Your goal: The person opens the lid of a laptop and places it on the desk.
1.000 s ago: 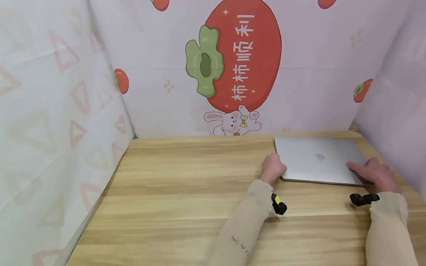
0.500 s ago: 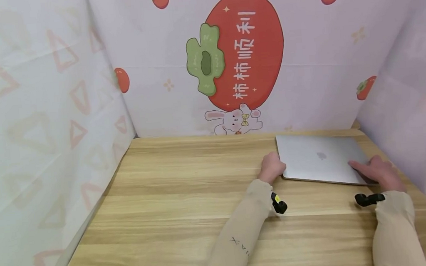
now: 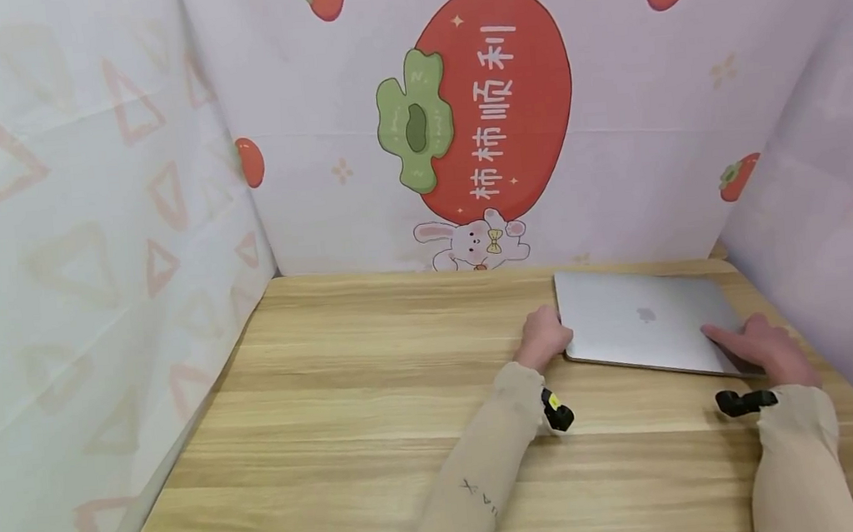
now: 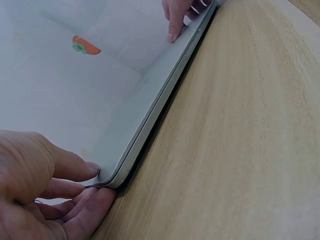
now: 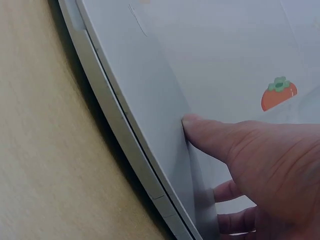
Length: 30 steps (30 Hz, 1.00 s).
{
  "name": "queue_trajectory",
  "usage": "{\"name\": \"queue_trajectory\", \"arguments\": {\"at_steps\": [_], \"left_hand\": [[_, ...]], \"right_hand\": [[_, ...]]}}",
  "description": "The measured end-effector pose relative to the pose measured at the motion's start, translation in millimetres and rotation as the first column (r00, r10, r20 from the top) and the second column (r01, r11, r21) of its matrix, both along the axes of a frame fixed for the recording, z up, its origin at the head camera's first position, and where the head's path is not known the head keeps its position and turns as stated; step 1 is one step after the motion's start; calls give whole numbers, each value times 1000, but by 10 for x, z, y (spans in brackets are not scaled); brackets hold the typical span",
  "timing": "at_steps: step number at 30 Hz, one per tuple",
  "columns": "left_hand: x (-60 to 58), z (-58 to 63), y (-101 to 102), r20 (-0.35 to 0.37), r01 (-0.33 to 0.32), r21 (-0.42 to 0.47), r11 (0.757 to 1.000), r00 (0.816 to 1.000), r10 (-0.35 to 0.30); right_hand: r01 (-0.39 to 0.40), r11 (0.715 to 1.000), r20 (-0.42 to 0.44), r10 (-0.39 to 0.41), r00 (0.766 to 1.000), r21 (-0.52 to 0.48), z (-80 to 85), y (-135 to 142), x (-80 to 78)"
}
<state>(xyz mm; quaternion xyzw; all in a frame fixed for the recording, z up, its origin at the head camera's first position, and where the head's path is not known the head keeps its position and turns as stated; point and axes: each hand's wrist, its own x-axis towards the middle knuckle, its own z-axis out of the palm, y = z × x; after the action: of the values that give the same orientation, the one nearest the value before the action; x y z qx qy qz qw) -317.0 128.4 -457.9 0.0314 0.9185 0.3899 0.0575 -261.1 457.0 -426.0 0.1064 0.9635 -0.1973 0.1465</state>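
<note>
A silver laptop (image 3: 626, 317), lid closed with an apple logo on it, lies at the right rear of the wooden table. At its near left corner my left hand (image 3: 545, 336) grips the edge. In the left wrist view the left thumb (image 4: 82, 169) is on top, and the fingers (image 4: 90, 212) curl at the side and under the corner. My right hand (image 3: 771, 347) holds the right end, its thumb (image 5: 205, 132) on the lid and the other fingers beyond the side edge, partly hidden. A dark shadow gap runs below the laptop's front edge.
The wooden table (image 3: 376, 387) has printed cloth walls on three sides. The right cloth (image 3: 836, 209) stands close beside the laptop and right hand. Behind it rises the back cloth (image 3: 317, 216). Black wrist cameras (image 3: 745, 401) sit at both cuffs.
The laptop shifts very slightly to the right in the head view, and the right hand goes with it. Both hands keep their hold; the left hand hardly moves.
</note>
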Motion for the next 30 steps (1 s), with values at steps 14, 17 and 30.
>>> {"name": "queue_trajectory", "arguments": {"at_steps": [14, 17, 30], "left_hand": [[43, 11, -28, -18, -6, 3, 1000, 1000, 6], [59, 36, -52, -9, -16, 4, 1000, 1000, 16], [74, -16, -140, -53, -31, -60, 998, 998, 28]], "right_hand": [[2, 998, 19, -1, 1000, -70, -13, 41, -6], [-6, 995, 30, 9, 1000, -98, -29, 54, -30], [-44, 983, 24, 49, 999, -177, -54, 20, -71]]}}
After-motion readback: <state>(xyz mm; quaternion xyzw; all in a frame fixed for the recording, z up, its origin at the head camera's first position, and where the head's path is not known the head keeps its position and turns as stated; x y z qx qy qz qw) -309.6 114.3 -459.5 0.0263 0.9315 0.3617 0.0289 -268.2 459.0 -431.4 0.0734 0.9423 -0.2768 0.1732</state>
